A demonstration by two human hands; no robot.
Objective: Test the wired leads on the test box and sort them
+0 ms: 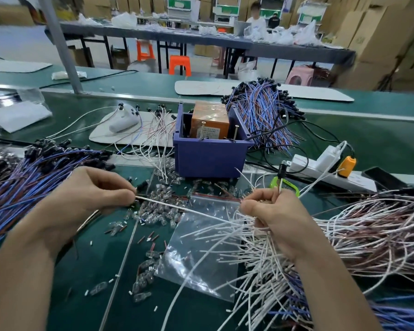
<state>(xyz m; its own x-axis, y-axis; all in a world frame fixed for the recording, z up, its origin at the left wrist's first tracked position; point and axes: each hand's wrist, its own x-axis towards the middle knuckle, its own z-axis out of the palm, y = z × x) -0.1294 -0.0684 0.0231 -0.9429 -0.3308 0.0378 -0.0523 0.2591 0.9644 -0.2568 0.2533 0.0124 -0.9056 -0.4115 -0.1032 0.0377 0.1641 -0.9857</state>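
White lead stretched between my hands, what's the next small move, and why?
Probably draw the white lead leftward with the left hand until it slips clear of the bundle that the right hand grips. The left hand pinches one end, the other end is buried among the other leads, and nothing yet touches the test box behind.

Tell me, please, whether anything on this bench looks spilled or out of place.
Yes. Small clear bulbs lie scattered loose across the green mat around the clear zip bag, with short red and white offcuts strewn among them. It looks like a spill or work debris, not a sorted pile.
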